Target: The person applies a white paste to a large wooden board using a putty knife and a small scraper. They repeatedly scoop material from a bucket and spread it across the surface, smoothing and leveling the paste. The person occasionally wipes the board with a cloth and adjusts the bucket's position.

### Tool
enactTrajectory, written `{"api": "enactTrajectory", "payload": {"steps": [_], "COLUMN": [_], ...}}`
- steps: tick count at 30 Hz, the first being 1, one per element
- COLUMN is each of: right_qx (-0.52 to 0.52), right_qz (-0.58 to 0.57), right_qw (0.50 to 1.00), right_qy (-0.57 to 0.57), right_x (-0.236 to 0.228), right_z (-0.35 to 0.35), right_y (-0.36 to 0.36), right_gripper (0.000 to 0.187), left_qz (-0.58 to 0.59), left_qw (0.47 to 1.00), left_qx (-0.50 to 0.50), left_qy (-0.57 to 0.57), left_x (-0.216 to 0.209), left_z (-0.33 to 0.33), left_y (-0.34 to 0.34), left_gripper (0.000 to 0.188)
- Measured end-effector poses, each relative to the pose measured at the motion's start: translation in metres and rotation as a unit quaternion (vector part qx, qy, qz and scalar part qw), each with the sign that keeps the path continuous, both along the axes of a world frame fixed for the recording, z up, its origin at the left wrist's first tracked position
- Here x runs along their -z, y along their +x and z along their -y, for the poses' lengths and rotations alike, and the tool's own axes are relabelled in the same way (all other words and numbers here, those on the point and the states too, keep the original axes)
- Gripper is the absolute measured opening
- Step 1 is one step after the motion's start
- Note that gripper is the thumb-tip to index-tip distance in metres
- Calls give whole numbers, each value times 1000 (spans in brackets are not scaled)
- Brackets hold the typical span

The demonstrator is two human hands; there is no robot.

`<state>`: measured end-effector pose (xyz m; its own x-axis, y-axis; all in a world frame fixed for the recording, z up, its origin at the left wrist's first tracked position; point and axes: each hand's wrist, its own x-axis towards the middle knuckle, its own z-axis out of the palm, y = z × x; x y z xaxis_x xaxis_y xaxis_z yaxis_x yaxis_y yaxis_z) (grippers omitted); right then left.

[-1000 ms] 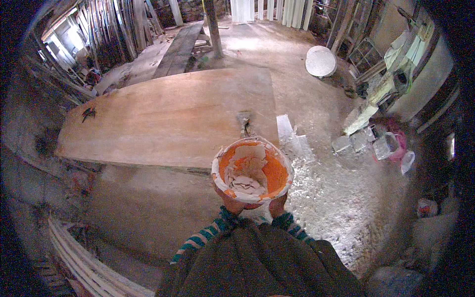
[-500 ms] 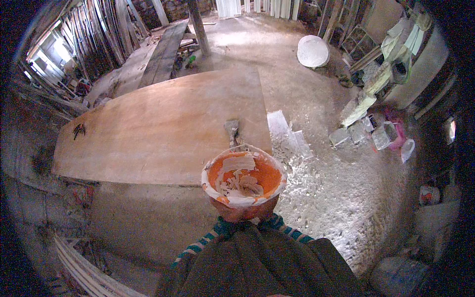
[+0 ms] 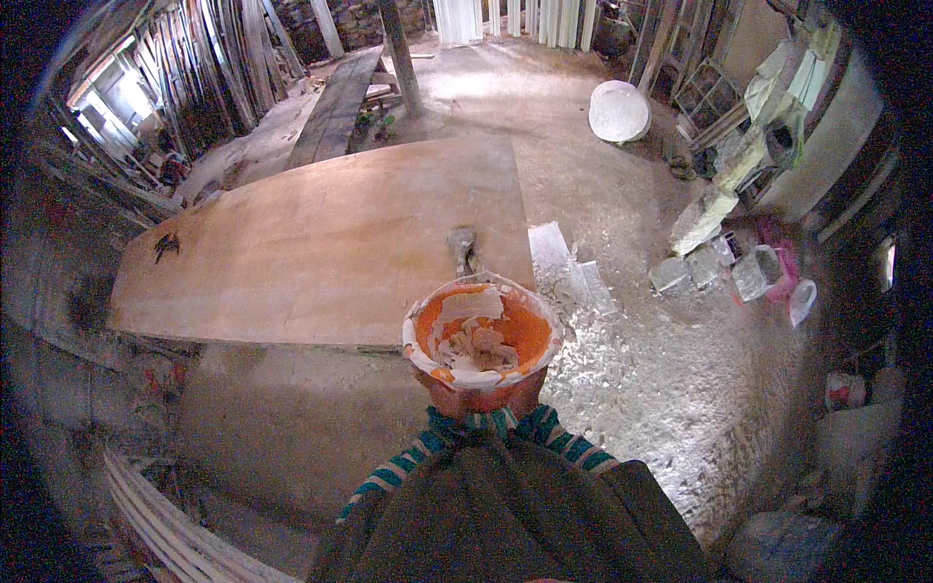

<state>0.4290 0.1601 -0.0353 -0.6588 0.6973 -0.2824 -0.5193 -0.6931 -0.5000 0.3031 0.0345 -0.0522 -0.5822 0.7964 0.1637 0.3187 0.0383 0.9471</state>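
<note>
An orange bowl [image 3: 531, 335], its rim crusted with white plaster, is held in front of my body over the near edge of a large wooden board [image 3: 321, 253]. Broken, curled plaster scraps [image 3: 481, 348] lie inside it. My left hand [image 3: 446, 397] supports the bowl's near left underside, and my right hand [image 3: 526, 394] the near right; the bowl hides most of the fingers. Just beyond the rim, a plaster-smeared tool with a broad flat head [image 3: 463, 239] rests on the board, its lower part covered by the bowl.
White slabs [image 3: 551, 245] and crumbled plaster [image 3: 622, 389] cover the floor right of the board. Farther off stand a round white object [image 3: 619, 111] and a wooden post [image 3: 400, 63]. Clear containers [image 3: 750, 273] lie at the right; long strips [image 3: 180, 525] lie at lower left.
The bowl and both hands have moved slightly up and away from my body, with more of the striped sleeves showing. The scraps inside have shifted a little.
</note>
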Motion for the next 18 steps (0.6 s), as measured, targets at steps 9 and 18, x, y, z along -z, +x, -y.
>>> {"api": "enactTrajectory", "payload": {"steps": [9,18], "right_qx": [-3,-15], "right_qz": [-11,-30], "right_qw": [1000,999], "right_qy": [0,-3], "right_x": [-12,-26], "right_z": [3,-14], "right_y": [21,15], "right_gripper": [67,70], "left_qz": [33,51], "left_qw": [999,997], "left_qx": [-4,9], "left_qy": [-22,-49], "left_x": [-5,-6], "left_z": [54,87], "left_y": [20,18], "left_gripper": [57,52]}}
